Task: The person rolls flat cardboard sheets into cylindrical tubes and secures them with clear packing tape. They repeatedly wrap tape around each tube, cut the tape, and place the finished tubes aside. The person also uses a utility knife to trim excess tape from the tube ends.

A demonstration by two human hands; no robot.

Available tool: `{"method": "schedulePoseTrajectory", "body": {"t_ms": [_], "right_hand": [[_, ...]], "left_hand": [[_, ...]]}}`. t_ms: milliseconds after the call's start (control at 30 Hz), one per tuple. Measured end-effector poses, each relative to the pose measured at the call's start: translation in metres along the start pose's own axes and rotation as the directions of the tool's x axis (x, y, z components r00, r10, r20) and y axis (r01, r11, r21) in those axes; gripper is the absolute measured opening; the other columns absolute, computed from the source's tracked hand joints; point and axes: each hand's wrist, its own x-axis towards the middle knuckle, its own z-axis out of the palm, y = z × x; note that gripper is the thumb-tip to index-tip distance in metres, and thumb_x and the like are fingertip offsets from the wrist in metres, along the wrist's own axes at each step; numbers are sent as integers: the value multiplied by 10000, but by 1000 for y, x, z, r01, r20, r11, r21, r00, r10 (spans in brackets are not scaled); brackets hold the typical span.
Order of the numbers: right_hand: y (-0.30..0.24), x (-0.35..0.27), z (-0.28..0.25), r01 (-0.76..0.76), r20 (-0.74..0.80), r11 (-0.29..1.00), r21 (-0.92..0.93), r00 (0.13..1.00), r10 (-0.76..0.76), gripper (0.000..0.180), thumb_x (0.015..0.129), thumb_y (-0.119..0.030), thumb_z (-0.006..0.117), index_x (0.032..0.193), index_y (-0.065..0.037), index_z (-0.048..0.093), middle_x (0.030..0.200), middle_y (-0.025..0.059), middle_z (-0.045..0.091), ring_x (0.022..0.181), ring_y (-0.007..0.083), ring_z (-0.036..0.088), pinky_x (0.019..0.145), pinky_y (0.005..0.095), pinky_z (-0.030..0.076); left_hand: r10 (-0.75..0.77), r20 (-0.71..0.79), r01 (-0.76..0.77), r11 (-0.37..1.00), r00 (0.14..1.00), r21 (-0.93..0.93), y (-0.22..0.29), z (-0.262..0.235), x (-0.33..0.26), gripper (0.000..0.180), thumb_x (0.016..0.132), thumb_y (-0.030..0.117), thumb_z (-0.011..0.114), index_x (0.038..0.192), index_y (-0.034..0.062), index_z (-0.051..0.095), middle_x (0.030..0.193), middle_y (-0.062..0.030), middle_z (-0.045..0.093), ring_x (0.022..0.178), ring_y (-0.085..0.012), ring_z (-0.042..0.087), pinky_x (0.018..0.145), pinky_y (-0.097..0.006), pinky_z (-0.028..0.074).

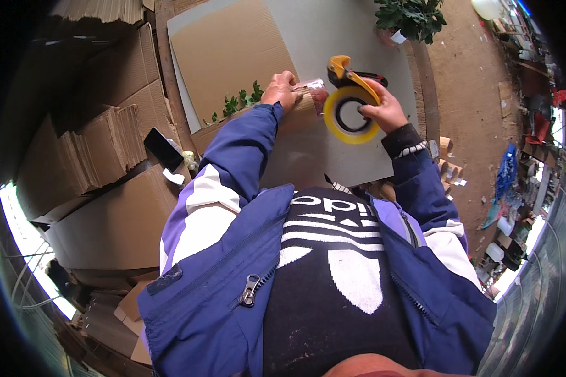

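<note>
My left hand [282,91] is closed on a bent piece of brown cardboard [305,108], which appears wrapped round a potted plant. Green lobed leaves [244,100] show to the left of that hand, and a reddish pot [319,97] in clear plastic shows at the right end. My right hand [388,112] grips a yellow-orange tape dispenser [341,66] carrying a large roll of yellowish tape [333,129]. The dispenser is held just right of the pot, above the grey tabletop [358,160]. My left fingers are partly hidden.
A flat cardboard sheet [229,53] lies at the table's far left. Another potted plant [412,19] stands at the far right corner. Stacked cardboard [100,147] and a dark phone [163,147] are on the left. Assorted clutter [509,182] lines the right side.
</note>
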Motion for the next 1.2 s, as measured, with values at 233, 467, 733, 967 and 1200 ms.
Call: {"method": "schedulePoseTrajectory", "body": {"t_ms": [233, 467, 733, 967, 1200], "right_hand": [[-64, 58, 87, -112, -108, 500, -859, 993, 36, 665, 664, -115, 715, 1327, -118, 664, 1104, 199, 730, 988, 352, 713, 906, 395, 561], [-75, 101, 135, -187, -144, 161, -969, 958, 250, 495, 819, -233, 618, 1304, -166, 689, 1159, 162, 730, 1104, 326, 696, 964, 417, 548], [-80, 140, 142, -165, -109, 77, -983, 869, 482, 592, 745, -181, 685, 1332, -109, 667, 1154, 169, 731, 1047, 298, 715, 941, 356, 560], [-65, 163, 126, -181, -48, 214, -960, 858, 512, 573, 664, -145, 771, 1232, -76, 727, 1069, 140, 753, 930, 240, 725, 865, 326, 581], [-57, 100, 113, -190, -106, 453, -871, 973, 205, 519, 746, -240, 678, 1246, -104, 713, 1053, 175, 749, 981, 311, 730, 900, 376, 563]], "left_hand": [[79, -68, -77, 997, 995, 25, 0, 8, -15, 185, 831, 203, 769, 974, 168, 656, 1111, -83, 603, 1105, -290, 582, 947, -429, 487], [131, -122, -115, 986, 984, 124, -5, 21, -19, 249, 852, 192, 724, 1074, 162, 617, 1081, -64, 648, 1105, -313, 583, 984, -480, 426], [140, -69, -136, 989, 988, 48, 0, 10, -25, 321, 893, 168, 653, 1212, 162, 621, 1154, -84, 653, 1147, -320, 586, 991, -483, 411], [53, 102, -65, 991, 993, 120, 9, -5, -24, 304, 915, 177, 608, 1196, 219, 718, 1225, -71, 637, 1209, -297, 568, 1015, -475, 423], [-29, 173, 1, 987, 984, 162, 6, -8, -16, 302, 919, 204, 609, 1188, 263, 733, 1252, -66, 626, 1247, -282, 555, 1029, -459, 457]]}}
